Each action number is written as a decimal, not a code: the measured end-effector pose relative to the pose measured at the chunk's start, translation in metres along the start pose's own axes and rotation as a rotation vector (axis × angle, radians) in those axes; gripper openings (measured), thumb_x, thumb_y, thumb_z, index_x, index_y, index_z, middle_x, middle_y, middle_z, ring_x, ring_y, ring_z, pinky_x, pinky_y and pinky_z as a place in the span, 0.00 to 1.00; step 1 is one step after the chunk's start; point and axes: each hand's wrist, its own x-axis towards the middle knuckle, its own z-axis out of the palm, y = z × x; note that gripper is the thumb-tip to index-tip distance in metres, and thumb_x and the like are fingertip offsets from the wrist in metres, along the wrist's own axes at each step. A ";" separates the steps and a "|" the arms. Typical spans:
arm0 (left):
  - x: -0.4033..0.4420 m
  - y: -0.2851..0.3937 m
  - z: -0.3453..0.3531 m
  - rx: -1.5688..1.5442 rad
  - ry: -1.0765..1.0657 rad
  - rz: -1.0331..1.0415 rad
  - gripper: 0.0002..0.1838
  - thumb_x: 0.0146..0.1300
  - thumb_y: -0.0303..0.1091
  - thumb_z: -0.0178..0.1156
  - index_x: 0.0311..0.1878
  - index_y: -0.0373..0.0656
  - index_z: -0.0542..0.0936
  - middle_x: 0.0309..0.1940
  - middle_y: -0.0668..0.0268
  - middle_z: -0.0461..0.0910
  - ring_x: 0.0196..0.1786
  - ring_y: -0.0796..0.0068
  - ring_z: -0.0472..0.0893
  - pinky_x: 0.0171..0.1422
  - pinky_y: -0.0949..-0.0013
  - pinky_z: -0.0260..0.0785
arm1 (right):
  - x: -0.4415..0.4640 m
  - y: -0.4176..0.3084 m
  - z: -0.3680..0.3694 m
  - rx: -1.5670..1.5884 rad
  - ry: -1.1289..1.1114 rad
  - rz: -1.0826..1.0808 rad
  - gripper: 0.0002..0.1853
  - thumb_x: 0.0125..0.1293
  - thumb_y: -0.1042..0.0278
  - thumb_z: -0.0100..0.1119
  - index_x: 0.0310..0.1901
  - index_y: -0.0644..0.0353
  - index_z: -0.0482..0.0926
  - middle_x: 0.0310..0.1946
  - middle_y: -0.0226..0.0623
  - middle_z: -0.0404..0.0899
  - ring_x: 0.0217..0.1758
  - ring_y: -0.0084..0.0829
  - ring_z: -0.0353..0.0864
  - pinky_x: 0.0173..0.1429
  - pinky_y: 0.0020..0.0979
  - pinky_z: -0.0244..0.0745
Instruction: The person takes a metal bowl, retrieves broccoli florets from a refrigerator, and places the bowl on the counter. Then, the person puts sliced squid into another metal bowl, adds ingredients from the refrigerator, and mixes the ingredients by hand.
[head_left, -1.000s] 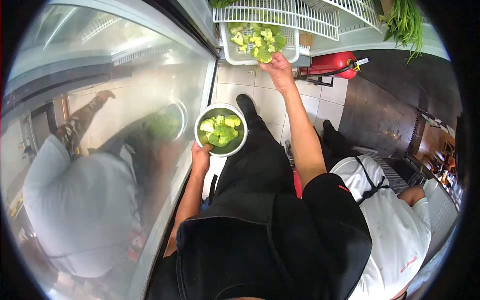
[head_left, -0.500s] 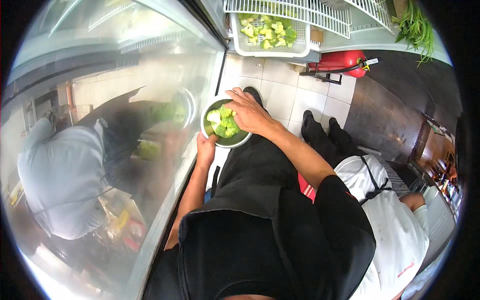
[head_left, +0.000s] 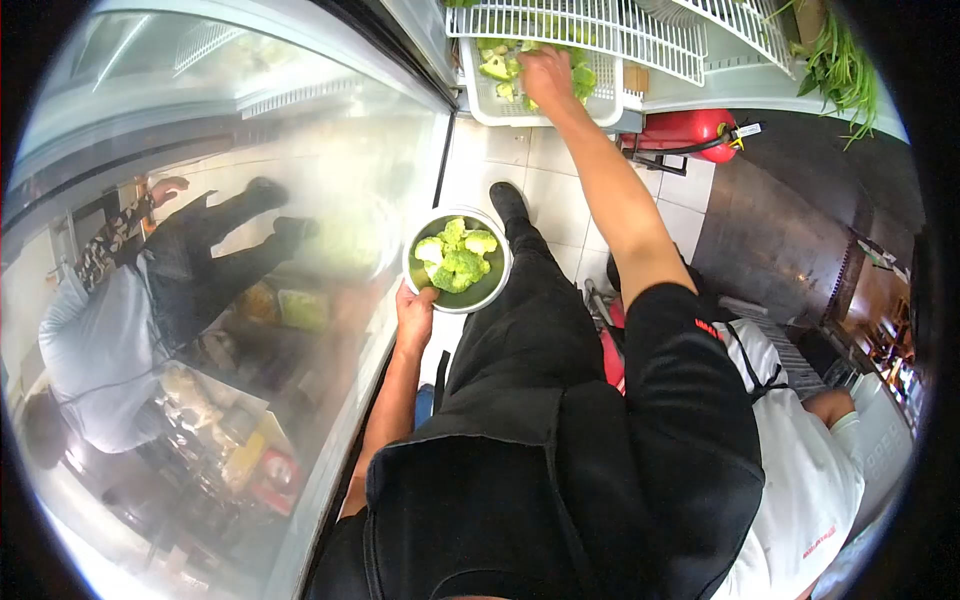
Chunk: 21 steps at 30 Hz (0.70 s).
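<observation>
My left hand [head_left: 416,316] grips the near rim of a round metal bowl [head_left: 496,290], thumb over the edge. Several green broccoli florets [head_left: 460,268] lie inside it. Far ahead, my right hand [head_left: 547,77] reaches down into a white plastic basket [head_left: 520,114], its fingers curled among more broccoli florets [head_left: 498,68]. The fingertips are partly hidden there, so the exact pieces in its grasp are unclear.
A glass door [head_left: 330,240] stands along the left, with reflections on it. White wire racks [head_left: 660,35] overhang the basket. A red fire extinguisher [head_left: 690,130] sits on the right, below long green vegetables [head_left: 838,70]. Someone in a white apron [head_left: 790,470] is close by on the right.
My right hand has left the bowl and moved forward into the basket of broccoli. The bowl stays in my left hand, tilted slightly differently. The reflections in the glass have shifted.
</observation>
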 end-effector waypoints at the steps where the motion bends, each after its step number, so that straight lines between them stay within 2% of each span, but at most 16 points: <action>1: 0.000 -0.001 0.000 -0.011 0.006 0.009 0.23 0.49 0.15 0.47 0.51 0.34 0.73 0.44 0.63 0.78 0.46 0.73 0.77 0.53 0.71 0.68 | -0.006 0.001 -0.010 0.137 0.093 0.081 0.12 0.52 0.67 0.61 0.40 0.54 0.83 0.39 0.39 0.82 0.54 0.37 0.72 0.58 0.41 0.59; 2: 0.000 -0.002 0.001 -0.024 0.014 0.016 0.22 0.49 0.15 0.47 0.51 0.34 0.73 0.44 0.62 0.78 0.46 0.73 0.77 0.53 0.71 0.68 | -0.019 0.003 -0.011 0.194 0.092 0.158 0.15 0.56 0.62 0.61 0.44 0.57 0.81 0.41 0.42 0.81 0.53 0.36 0.73 0.59 0.38 0.62; 3: -0.001 -0.002 0.000 -0.034 0.012 0.016 0.22 0.49 0.15 0.47 0.51 0.34 0.73 0.44 0.62 0.78 0.46 0.73 0.77 0.53 0.71 0.68 | -0.032 0.003 -0.010 0.186 0.091 0.151 0.15 0.56 0.62 0.61 0.44 0.57 0.81 0.41 0.42 0.81 0.53 0.36 0.73 0.59 0.38 0.62; 5: 0.000 0.000 0.001 -0.014 -0.024 -0.004 0.22 0.49 0.15 0.47 0.50 0.34 0.73 0.43 0.63 0.79 0.45 0.74 0.78 0.52 0.71 0.69 | -0.061 -0.001 -0.023 0.856 0.055 0.487 0.16 0.59 0.63 0.60 0.47 0.61 0.79 0.41 0.44 0.81 0.50 0.33 0.76 0.56 0.33 0.67; 6: -0.001 0.002 0.004 -0.048 -0.032 -0.006 0.22 0.49 0.16 0.48 0.50 0.35 0.73 0.42 0.63 0.79 0.44 0.74 0.78 0.50 0.72 0.69 | -0.073 -0.006 -0.034 0.851 0.055 0.486 0.16 0.59 0.63 0.60 0.47 0.61 0.79 0.41 0.44 0.81 0.50 0.33 0.76 0.56 0.33 0.67; 8: -0.001 0.002 0.003 -0.011 -0.033 -0.011 0.21 0.49 0.16 0.48 0.50 0.34 0.73 0.42 0.63 0.79 0.43 0.74 0.78 0.50 0.71 0.70 | -0.095 -0.037 -0.066 1.106 0.005 0.520 0.16 0.60 0.68 0.58 0.48 0.65 0.77 0.41 0.45 0.79 0.47 0.30 0.76 0.50 0.29 0.70; 10: -0.002 0.005 0.002 0.038 -0.024 -0.019 0.21 0.49 0.16 0.48 0.49 0.34 0.73 0.42 0.63 0.79 0.43 0.74 0.78 0.49 0.71 0.70 | -0.121 -0.052 -0.054 1.184 -0.015 0.392 0.12 0.61 0.69 0.58 0.45 0.63 0.78 0.38 0.28 0.77 0.44 0.21 0.72 0.51 0.24 0.67; 12: 0.000 0.003 0.002 0.030 -0.016 -0.009 0.21 0.49 0.16 0.48 0.49 0.34 0.73 0.42 0.63 0.79 0.43 0.73 0.78 0.48 0.72 0.70 | -0.146 -0.082 -0.074 1.118 -0.239 0.279 0.11 0.61 0.69 0.59 0.45 0.61 0.78 0.38 0.29 0.75 0.42 0.22 0.71 0.50 0.25 0.67; 13: 0.000 0.002 0.002 0.011 -0.006 -0.006 0.21 0.49 0.15 0.48 0.49 0.34 0.73 0.42 0.63 0.79 0.42 0.73 0.78 0.48 0.72 0.70 | -0.158 -0.100 -0.090 1.078 -0.242 0.141 0.10 0.60 0.69 0.59 0.43 0.61 0.78 0.36 0.32 0.76 0.41 0.26 0.73 0.48 0.28 0.67; 15: -0.002 0.007 0.007 0.013 -0.023 -0.014 0.21 0.49 0.15 0.48 0.50 0.33 0.73 0.42 0.63 0.79 0.42 0.73 0.78 0.48 0.72 0.70 | -0.178 -0.130 -0.115 0.921 -0.152 -0.084 0.09 0.57 0.71 0.58 0.40 0.63 0.76 0.34 0.41 0.75 0.40 0.42 0.73 0.46 0.37 0.68; 17: -0.004 0.009 0.010 -0.053 -0.003 0.012 0.22 0.48 0.15 0.48 0.50 0.34 0.72 0.42 0.63 0.79 0.43 0.73 0.78 0.49 0.72 0.70 | -0.194 -0.154 -0.139 0.737 -0.076 -0.063 0.12 0.55 0.71 0.58 0.43 0.58 0.76 0.33 0.38 0.76 0.39 0.42 0.71 0.46 0.38 0.64; 19: -0.005 0.006 0.009 -0.073 -0.021 0.026 0.22 0.49 0.15 0.48 0.50 0.34 0.72 0.43 0.63 0.79 0.43 0.74 0.78 0.49 0.72 0.70 | -0.211 -0.163 -0.127 0.527 -0.054 -0.069 0.14 0.54 0.71 0.59 0.44 0.57 0.76 0.34 0.36 0.75 0.40 0.38 0.71 0.46 0.37 0.63; 21: -0.001 0.004 0.006 -0.094 -0.040 0.040 0.22 0.49 0.15 0.48 0.50 0.34 0.72 0.43 0.63 0.79 0.44 0.74 0.78 0.50 0.72 0.69 | -0.213 -0.163 -0.122 0.450 -0.089 -0.078 0.14 0.53 0.70 0.60 0.43 0.58 0.76 0.34 0.37 0.75 0.40 0.38 0.71 0.46 0.38 0.64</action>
